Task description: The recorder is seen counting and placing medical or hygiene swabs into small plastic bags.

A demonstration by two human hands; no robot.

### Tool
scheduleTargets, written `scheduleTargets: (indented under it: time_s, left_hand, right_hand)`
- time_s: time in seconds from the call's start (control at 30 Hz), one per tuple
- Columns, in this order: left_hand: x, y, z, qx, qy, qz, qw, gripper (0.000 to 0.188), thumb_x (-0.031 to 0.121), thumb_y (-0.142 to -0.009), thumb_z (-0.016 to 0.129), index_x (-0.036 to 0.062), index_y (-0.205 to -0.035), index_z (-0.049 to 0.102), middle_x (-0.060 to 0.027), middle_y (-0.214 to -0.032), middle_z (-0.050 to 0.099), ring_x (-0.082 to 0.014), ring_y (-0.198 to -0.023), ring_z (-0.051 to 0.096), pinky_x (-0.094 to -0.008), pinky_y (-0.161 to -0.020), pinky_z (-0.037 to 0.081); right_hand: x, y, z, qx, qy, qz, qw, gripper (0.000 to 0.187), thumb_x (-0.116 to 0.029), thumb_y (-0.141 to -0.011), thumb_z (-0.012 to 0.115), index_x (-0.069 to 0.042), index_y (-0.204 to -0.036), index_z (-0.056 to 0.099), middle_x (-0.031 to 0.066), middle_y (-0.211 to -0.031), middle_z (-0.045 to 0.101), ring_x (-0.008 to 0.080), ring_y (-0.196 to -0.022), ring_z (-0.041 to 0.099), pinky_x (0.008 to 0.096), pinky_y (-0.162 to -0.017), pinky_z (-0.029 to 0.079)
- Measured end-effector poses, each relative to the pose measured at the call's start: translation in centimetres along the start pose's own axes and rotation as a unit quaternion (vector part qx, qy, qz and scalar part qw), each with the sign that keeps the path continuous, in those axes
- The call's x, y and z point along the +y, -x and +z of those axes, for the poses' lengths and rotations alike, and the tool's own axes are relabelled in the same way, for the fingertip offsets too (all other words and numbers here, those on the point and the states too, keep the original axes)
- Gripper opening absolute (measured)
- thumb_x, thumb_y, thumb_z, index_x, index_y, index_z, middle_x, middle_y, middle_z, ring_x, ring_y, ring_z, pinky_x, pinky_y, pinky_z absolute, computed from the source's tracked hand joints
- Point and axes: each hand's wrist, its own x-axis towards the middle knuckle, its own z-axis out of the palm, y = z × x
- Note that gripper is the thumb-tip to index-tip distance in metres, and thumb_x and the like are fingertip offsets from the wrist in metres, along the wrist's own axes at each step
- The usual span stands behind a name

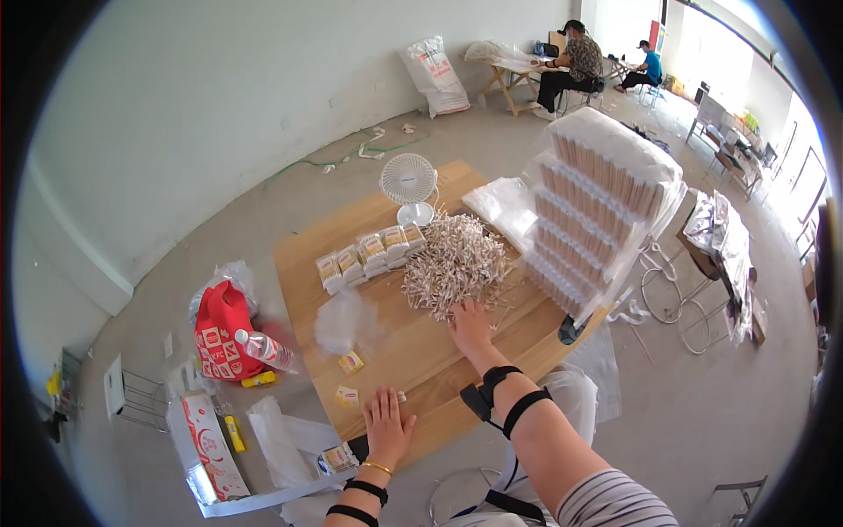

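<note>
A large heap of loose cotton swabs (457, 263) lies on the wooden table (430, 373). My right hand (471, 323) is at the heap's near edge, fingers stretched out and touching the swabs. Flat on the near left part of the table rests my left hand (386, 423), its fingers extended, with a small white piece (401, 397) beside them. Two yellow-and-white paper labels (351, 362) lie just beyond it. Several small filled packets (372, 249) with similar labels stand in a row left of the heap. Thin clear plastic bags (346, 321) lie between the packets and the labels.
A white fan (409, 186) stands behind the heap. Stacked swab bundles in clear plastic (584, 211) rise at the table's right. On the left are a red bag (221, 338), a bottle (268, 351) and an open carton (211, 448). Two people (580, 61) sit at far tables.
</note>
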Motion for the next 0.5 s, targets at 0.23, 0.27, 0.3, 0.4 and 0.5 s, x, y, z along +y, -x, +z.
scheduleTargets:
  time_s: [0.23,0.27,0.3,0.4,0.5]
  left_hand:
    - [1.6,2.8,1.0,0.015,-0.031,0.040,0.999,0.085,0.052,-0.100,0.052,-0.0017,-0.161,0.028,-0.0213,-0.167,0.028,-0.0413,-0.155,0.024,-0.0576,-0.128,0.015]
    - [1.9,2.9,1.0,0.012,-0.022,0.040,0.999,0.085,0.052,-0.100,0.053,-0.0017,-0.161,0.028,-0.0214,-0.167,0.028,-0.0417,-0.155,0.024,-0.0575,-0.128,0.015]
    - [2.1,3.1,1.1,0.009,-0.014,0.041,0.999,0.086,0.051,-0.099,0.055,-0.0017,-0.161,0.028,-0.0216,-0.167,0.028,-0.0421,-0.155,0.024,-0.0574,-0.128,0.015]
    - [2.7,4.1,1.0,0.007,0.009,0.044,0.999,0.087,0.049,-0.097,0.058,-0.0017,-0.161,0.028,-0.0217,-0.167,0.027,-0.0430,-0.155,0.023,-0.0578,-0.128,0.015]
    - [3.4,4.5,0.9,0.023,0.032,0.049,0.998,0.087,0.047,-0.097,0.060,-0.0017,-0.161,0.027,-0.0220,-0.168,0.024,-0.0439,-0.155,0.021,-0.0587,-0.127,0.015]
  right_hand:
    - [-2.7,4.7,4.2,-0.066,-0.099,-0.115,0.986,0.012,-0.011,-0.089,0.065,-0.007,-0.101,0.065,0.0165,-0.105,0.061,0.0378,-0.098,0.065,0.0474,-0.082,0.055]
    - [-3.7,6.0,4.2,-0.091,-0.127,-0.126,0.980,0.012,-0.011,-0.089,0.065,-0.007,-0.100,0.065,0.0164,-0.104,0.061,0.0379,-0.096,0.066,0.0474,-0.081,0.056]
    - [-4.4,7.1,4.1,-0.116,-0.154,-0.137,0.972,0.012,-0.011,-0.088,0.066,-0.007,-0.099,0.065,0.0164,-0.103,0.061,0.0379,-0.095,0.066,0.0473,-0.080,0.056]
    - [-7.2,9.9,2.1,-0.173,-0.244,-0.131,0.945,0.020,-0.008,-0.086,0.067,-0.008,-0.106,0.068,0.0165,-0.107,0.063,0.0378,-0.094,0.067,0.0466,-0.078,0.057]
    - [-6.4,10.0,0.3,-0.102,-0.259,-0.128,0.952,0.032,-0.006,-0.084,0.067,-0.009,-0.116,0.068,0.0156,-0.115,0.063,0.0373,-0.105,0.065,0.0460,-0.087,0.055]
